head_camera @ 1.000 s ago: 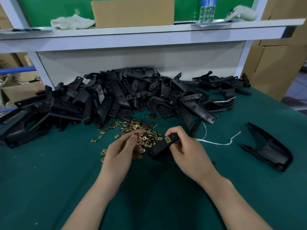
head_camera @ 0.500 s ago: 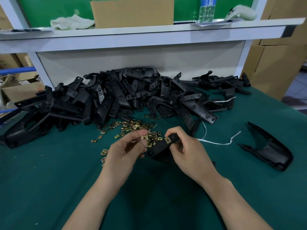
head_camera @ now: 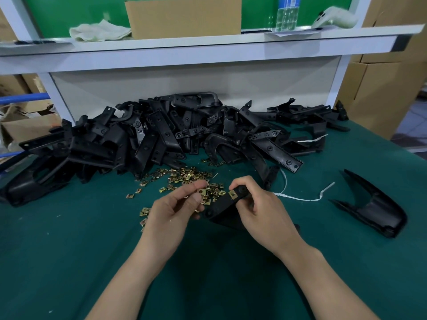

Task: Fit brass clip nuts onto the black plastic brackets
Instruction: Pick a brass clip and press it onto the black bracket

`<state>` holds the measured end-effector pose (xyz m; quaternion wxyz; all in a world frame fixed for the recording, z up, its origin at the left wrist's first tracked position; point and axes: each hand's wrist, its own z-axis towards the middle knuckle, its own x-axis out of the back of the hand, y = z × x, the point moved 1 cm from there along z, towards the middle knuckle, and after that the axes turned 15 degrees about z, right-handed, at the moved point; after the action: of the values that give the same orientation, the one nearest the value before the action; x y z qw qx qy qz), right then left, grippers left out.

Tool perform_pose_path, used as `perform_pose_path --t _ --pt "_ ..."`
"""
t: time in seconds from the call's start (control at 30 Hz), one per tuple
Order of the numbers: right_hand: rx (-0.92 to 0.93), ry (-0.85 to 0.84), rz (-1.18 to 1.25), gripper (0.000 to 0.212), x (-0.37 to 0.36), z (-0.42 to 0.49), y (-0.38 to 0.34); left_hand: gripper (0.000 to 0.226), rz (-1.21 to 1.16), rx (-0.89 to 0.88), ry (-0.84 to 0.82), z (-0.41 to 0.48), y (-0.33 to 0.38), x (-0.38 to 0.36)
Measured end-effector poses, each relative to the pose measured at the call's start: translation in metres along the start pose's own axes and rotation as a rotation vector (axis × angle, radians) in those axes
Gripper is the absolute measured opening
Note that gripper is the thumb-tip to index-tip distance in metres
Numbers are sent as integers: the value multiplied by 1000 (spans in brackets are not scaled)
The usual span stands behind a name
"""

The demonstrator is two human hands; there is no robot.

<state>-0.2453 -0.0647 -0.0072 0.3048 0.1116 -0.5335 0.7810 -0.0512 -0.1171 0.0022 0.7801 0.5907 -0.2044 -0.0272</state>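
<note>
**Left hand lifts a fresh nut to the bracket**

I see the left fingers (head_camera: 195, 185) pinching one brass clip nut (head_camera: 202, 192) between thumb and forefinger. A second ago they were down among the loose nuts; now the nut is raised, near the bracket's upper end. The right fingers (head_camera: 240, 182) stay curled round the black bracket (head_camera: 219, 210), whose fitted nut (head_camera: 232, 194) sits where it did before. The left hand (head_camera: 175, 212) and right hand (head_camera: 261, 213) hover close together over the green mat (head_camera: 69, 250). The loose clip nuts (head_camera: 184, 177) lie just behind them and the heap of brackets (head_camera: 161, 135) farther back. A lone bracket (head_camera: 374, 210) lies well apart to the right, past a white strip (head_camera: 300, 199).
</note>
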Motion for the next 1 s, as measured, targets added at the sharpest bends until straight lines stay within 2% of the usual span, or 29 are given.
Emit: perform_pose_path --t 0.17,0.33,0.57,0.83,1.0 --pt "-3 -2 -3 34 0 0 0 24 -6 17 5 0 1 -1" --pt "6 -9 -4 35 0 0 -1 31 -49 78 36 0 1 -4" --pt "5 0 5 37 0 0 1 26 -70 92 11 1 -1 -3" --pt "-1 -3 44 37 -1 2 3 28 -71 161 65 2 -7 -1" --pt "2 -3 53 38 -2 2 4 25 -57 143 15 2 -8 -2"
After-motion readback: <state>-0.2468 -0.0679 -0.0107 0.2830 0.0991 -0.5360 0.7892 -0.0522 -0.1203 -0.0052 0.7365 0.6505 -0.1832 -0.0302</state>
